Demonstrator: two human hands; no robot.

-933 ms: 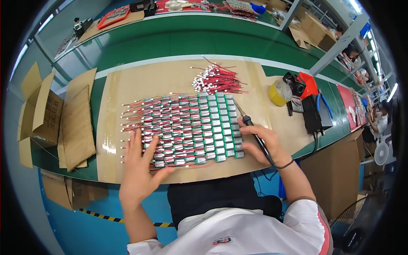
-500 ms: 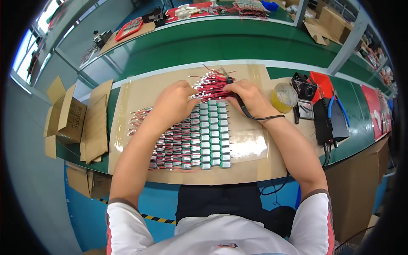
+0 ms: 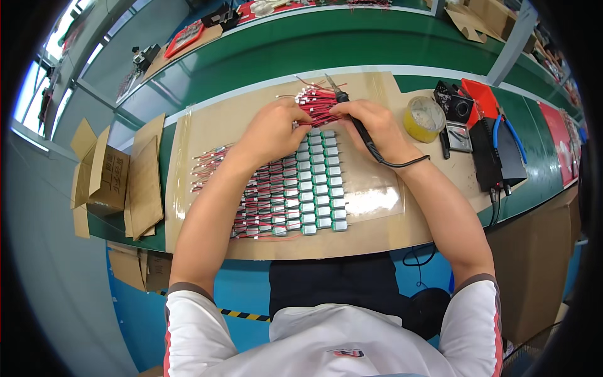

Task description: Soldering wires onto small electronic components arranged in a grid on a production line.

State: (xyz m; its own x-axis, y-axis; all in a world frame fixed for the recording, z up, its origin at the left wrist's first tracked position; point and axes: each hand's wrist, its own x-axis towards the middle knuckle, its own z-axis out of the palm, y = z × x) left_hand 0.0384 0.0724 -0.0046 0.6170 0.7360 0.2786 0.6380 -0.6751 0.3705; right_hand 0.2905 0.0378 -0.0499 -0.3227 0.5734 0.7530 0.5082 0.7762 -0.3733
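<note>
My right hand point(image 3: 377, 125) is closed round a soldering iron point(image 3: 361, 131), its metal tip pointing away up-left over a bundle of red wire leads with white connectors point(image 3: 316, 103). Its index finger and thumb also reach the right side of that bundle. At the bundle's left edge my left hand point(image 3: 276, 129) has its fingers bent and pinched on the wires; the exact strands are hidden. Just below both hands lie rows of small silver battery cells point(image 3: 306, 187) with green edges. Red and black leads with white plugs point(image 3: 210, 164) fan out to the left of the rows.
A cardboard sheet point(image 3: 370, 242) covers the green bench. To the right stand a yellow tub point(image 3: 424, 118), a black device point(image 3: 453, 100), a red bin point(image 3: 480, 97), a black box point(image 3: 487, 154) and blue-handled pliers point(image 3: 512, 138). An open carton point(image 3: 110, 176) is at left.
My left hand has moved right, closer to my right hand and onto the wire bundle. The soldering iron stays in my right hand. The whole view has shifted slightly.
</note>
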